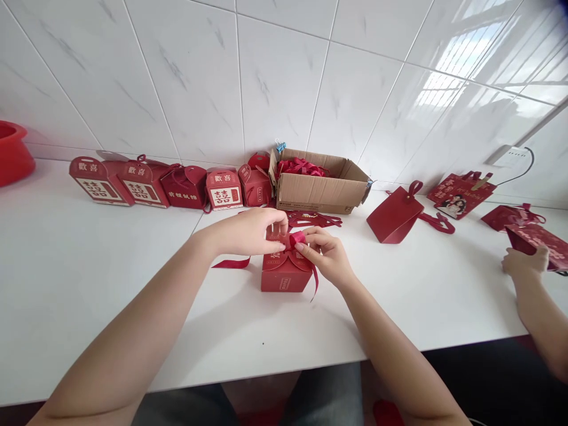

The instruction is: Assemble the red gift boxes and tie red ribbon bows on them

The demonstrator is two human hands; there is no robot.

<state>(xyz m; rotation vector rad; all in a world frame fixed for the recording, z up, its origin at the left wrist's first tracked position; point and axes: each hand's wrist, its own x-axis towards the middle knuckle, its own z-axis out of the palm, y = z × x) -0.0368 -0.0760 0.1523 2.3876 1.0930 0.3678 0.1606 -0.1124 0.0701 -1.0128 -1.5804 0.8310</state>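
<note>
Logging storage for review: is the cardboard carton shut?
No, the cardboard carton stands open at the top, showing red ribbons inside.

Looks bright and daylit; shows window glare on glossy tiles [479, 74] beyond and right of the hands [255, 232], soft shadows on the surface [213, 349] nearer and left of them, wide-angle bending farthest out.

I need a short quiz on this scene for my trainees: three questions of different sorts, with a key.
1. True or false: the person's right hand pinches a ribbon loop at the top of the gift box.
2. The open carton by the wall holds: (a) white cups; (b) red ribbon; (c) green apples.
3. Fill the gap: the red container is at the ____ edge of the picture.

Key: 1 true; 2 b; 3 left.
</note>
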